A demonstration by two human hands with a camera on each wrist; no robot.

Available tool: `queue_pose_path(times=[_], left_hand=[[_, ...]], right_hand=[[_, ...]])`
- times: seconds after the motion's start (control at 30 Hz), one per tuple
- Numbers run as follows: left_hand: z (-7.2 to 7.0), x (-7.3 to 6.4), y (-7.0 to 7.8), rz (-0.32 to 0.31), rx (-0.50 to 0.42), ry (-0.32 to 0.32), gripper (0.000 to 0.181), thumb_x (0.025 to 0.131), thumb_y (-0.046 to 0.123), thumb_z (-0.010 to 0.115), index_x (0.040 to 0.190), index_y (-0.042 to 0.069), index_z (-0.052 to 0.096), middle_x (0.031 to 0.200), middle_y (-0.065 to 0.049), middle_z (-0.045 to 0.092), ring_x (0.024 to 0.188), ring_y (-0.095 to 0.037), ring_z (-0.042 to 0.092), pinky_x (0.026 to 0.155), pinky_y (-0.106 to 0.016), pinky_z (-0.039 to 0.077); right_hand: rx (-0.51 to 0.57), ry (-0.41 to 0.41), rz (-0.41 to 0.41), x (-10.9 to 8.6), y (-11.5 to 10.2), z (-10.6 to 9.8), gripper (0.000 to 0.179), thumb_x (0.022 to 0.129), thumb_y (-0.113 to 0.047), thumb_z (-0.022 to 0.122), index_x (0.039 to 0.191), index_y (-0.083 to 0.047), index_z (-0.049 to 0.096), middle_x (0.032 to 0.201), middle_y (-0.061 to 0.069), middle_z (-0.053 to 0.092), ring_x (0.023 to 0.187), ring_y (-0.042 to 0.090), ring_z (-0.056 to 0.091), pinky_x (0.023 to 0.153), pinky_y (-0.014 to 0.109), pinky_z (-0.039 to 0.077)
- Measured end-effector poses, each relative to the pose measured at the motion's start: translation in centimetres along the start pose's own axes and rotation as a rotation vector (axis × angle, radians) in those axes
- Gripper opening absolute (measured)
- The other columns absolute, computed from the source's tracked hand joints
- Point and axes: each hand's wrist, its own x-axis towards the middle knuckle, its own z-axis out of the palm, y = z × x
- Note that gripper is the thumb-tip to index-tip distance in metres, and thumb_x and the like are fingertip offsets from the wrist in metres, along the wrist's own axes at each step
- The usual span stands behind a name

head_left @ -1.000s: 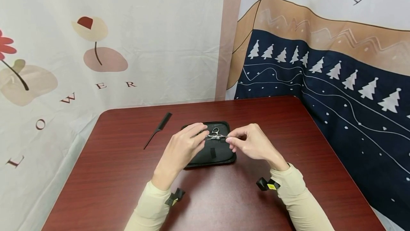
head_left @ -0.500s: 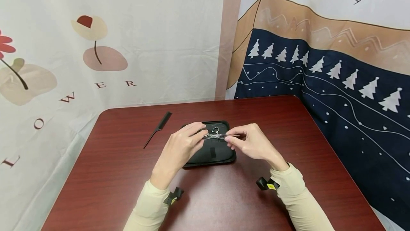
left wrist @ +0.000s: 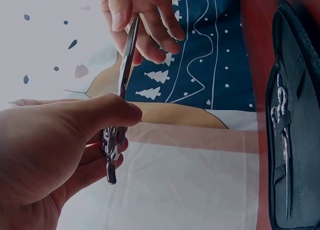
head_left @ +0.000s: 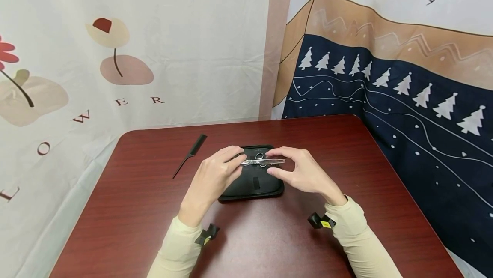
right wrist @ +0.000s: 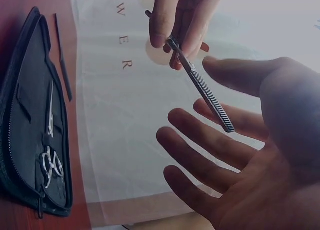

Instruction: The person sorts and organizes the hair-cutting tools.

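Note:
My left hand (head_left: 215, 173) pinches a pair of silver thinning scissors (right wrist: 202, 87) at the handle end, between thumb and fingers. The blades point right, and comb-like teeth show along them in the right wrist view. My right hand (head_left: 302, 170) is spread around the blade end, with thumb and fingers apart from the metal. Beneath both hands lies an open black zip case (head_left: 236, 189) on the table. A second pair of silver scissors (left wrist: 286, 140) sits in the case under a strap.
A black tail comb (head_left: 198, 145) lies on the reddish-brown table (head_left: 154, 209), left of the case. Printed cloth curtains (head_left: 208, 64) stand along the table's back and right edges.
My right thumb and fingers have let go of the blade end and spread apart. The left hand still holds the thinning scissors, raised slightly.

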Motion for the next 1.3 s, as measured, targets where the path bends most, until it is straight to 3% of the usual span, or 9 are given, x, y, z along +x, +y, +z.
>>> queue_pose_path(times=[0.23, 0.43, 0.73, 0.83, 1.0, 1.3], left_hand=[[-0.1, -0.1, -0.5, -0.022, 0.001, 0.004, 0.032, 0.082, 0.001, 0.097, 0.112, 0.007, 0.087, 0.121, -0.009, 0.082, 0.114, -0.027, 0.080, 0.090, -0.040, 0.070], [0.0, -0.5, -1.6, -0.033, 0.003, 0.025, 0.030, 0.082, -0.004, 0.094, 0.109, 0.006, 0.086, 0.117, -0.011, 0.082, 0.109, -0.028, 0.080, 0.087, -0.041, 0.070], [-0.2, -1.3, -3.6, -0.110, -0.018, -0.010, 0.029, 0.082, -0.006, 0.092, 0.109, 0.003, 0.087, 0.117, -0.013, 0.084, 0.105, -0.030, 0.082, 0.080, -0.043, 0.070], [-0.1, -1.5, -4.2, -0.141, -0.034, -0.031, 0.029, 0.083, -0.007, 0.091, 0.110, 0.003, 0.087, 0.118, -0.014, 0.084, 0.097, -0.027, 0.083, 0.077, -0.041, 0.069], [-0.2, -1.9, -4.9, -0.195, -0.060, -0.075, 0.030, 0.084, -0.007, 0.090, 0.112, 0.003, 0.087, 0.120, -0.014, 0.084, 0.084, -0.022, 0.084, 0.076, -0.040, 0.070], [0.1, -2.5, -5.9, -0.298, -0.145, -0.163, 0.028, 0.091, -0.005, 0.087, 0.118, 0.000, 0.086, 0.125, -0.017, 0.083, 0.082, -0.024, 0.085, 0.078, -0.044, 0.071]], right_hand=[[-0.035, -0.040, -0.003, 0.0, 0.1, -0.1, 0.067, 0.097, -0.028, 0.090, 0.158, -0.020, 0.064, 0.158, 0.000, 0.068, 0.147, 0.023, 0.066, 0.125, 0.055, 0.054], [-0.064, -0.055, 0.021, 0.1, 0.6, -0.4, 0.082, 0.096, -0.034, 0.091, 0.168, -0.024, 0.053, 0.170, 0.001, 0.057, 0.158, 0.029, 0.055, 0.130, 0.064, 0.047], [-0.145, 0.039, -0.058, 0.5, 2.6, -0.4, 0.079, 0.095, -0.029, 0.092, 0.165, -0.020, 0.057, 0.171, 0.008, 0.056, 0.161, 0.031, 0.052, 0.132, 0.064, 0.045], [-0.171, 0.056, -0.071, 0.6, 3.3, -0.3, 0.077, 0.095, -0.029, 0.092, 0.163, -0.018, 0.059, 0.172, 0.010, 0.055, 0.162, 0.033, 0.050, 0.133, 0.065, 0.043], [-0.181, 0.016, -0.043, 0.7, 4.5, -0.1, 0.078, 0.095, -0.033, 0.091, 0.164, -0.015, 0.058, 0.174, 0.010, 0.053, 0.166, 0.035, 0.045, 0.136, 0.067, 0.038], [-0.229, -0.070, 0.008, 1.0, 7.1, 0.8, 0.083, 0.096, -0.038, 0.090, 0.165, -0.009, 0.056, 0.175, 0.012, 0.052, 0.170, 0.036, 0.039, 0.139, 0.065, 0.034]])
